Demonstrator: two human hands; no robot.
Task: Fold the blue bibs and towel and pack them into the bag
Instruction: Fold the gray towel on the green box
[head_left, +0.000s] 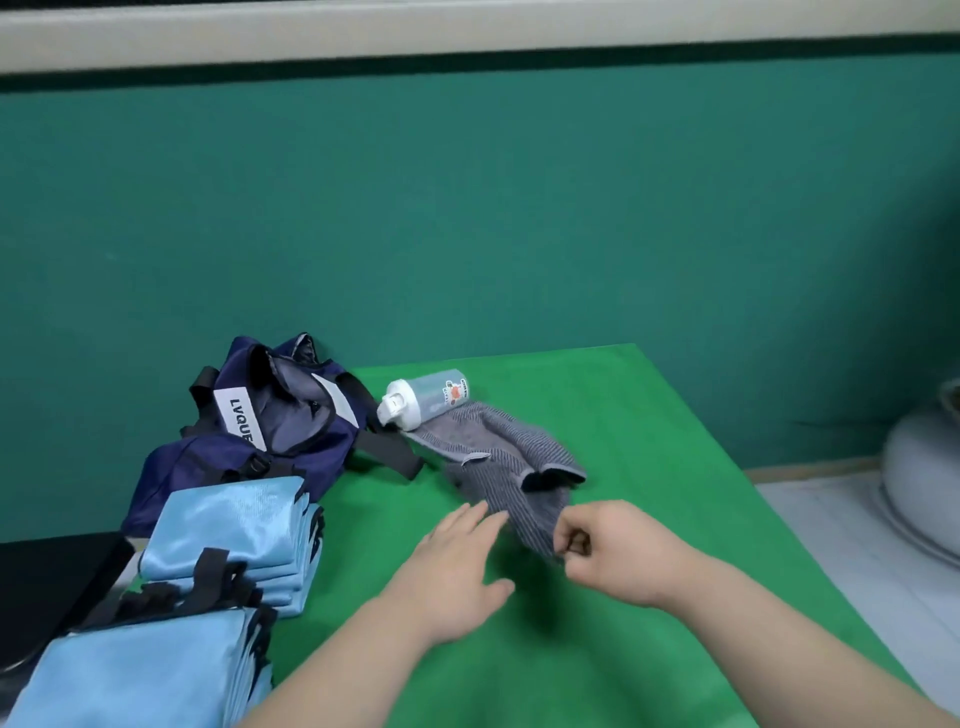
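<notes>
At our left the folded blue bibs (223, 525) sit in two stacks on the table (649, 441). Behind them the bag (270, 415) gapes open, no bib showing inside. From the bottle (426, 397) the crumpled towel (509, 467) runs toward us. Our left hand (457, 571) reaches flat beside its near end, and our right hand (613, 551) pinches that corner.

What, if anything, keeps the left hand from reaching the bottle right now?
Likely nothing, so probably yes. The left hand is open and holds nothing. Only the low, crumpled towel lies between it and the bottle, which lies on its side at the towel's far end.
</notes>
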